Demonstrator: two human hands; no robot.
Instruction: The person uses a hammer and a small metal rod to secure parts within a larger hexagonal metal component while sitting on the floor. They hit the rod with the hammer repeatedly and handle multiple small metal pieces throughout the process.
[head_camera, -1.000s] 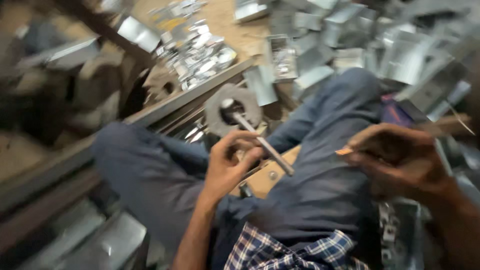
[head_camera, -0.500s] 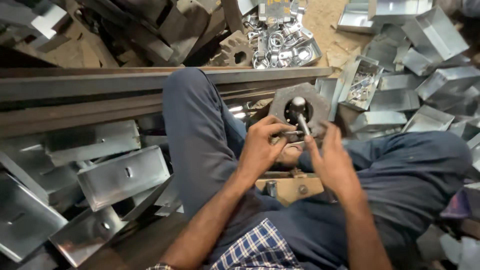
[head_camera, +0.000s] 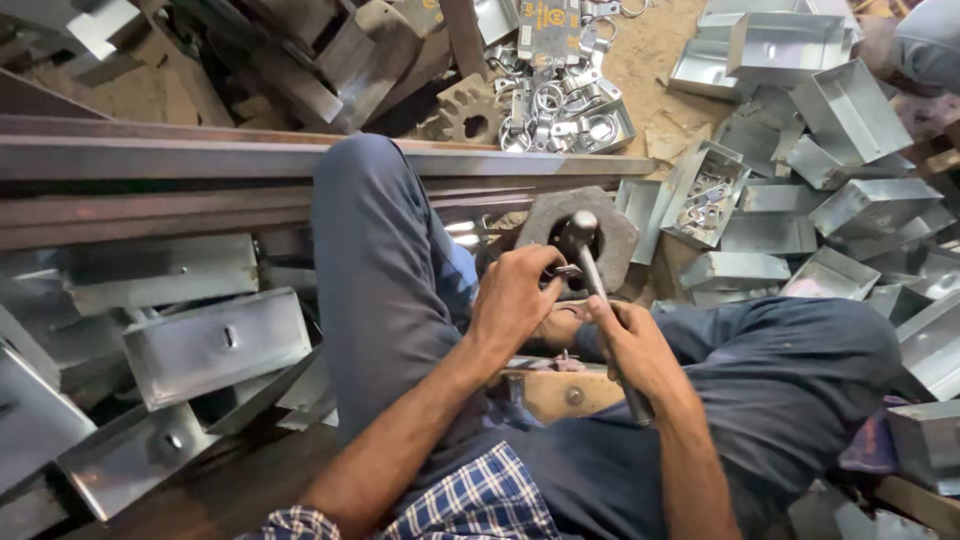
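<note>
Between the person's knees, a small metal piece (head_camera: 566, 271) is being pinched at the rim of a heavy round steel block (head_camera: 578, 236) with a dark hole in its middle; the piece is too small and too covered to make out its shape. The left hand (head_camera: 515, 298) is curling over it, fingers (head_camera: 530, 268) clenched on the piece and pressing it against the block. Just beside it, the right hand (head_camera: 632, 345) is wrapping a hammer (head_camera: 598, 300) around the handle, fingers closed tight, while the hammer's rounded head is sitting over the block's hole, right above the pinched piece. The handle is running down past the wrist toward a wooden block (head_camera: 560, 393) lying between the legs.

Both legs, in dark blue trousers, are bending around the work, and a checked shirt sleeve is showing at the bottom edge. A long steel rail (head_camera: 180, 160) is crossing behind the left knee. Folded grey sheet-metal boxes (head_camera: 215, 345) are lying heaped on the floor to the left, and more of them (head_camera: 850, 110) are piling up to the right. One tray (head_camera: 705, 195) near the round block is holding small metal clips, and a further pile of shiny clips (head_camera: 565, 115) is resting on the sandy floor beyond the rail, next to a toothed gear wheel (head_camera: 468, 110).
</note>
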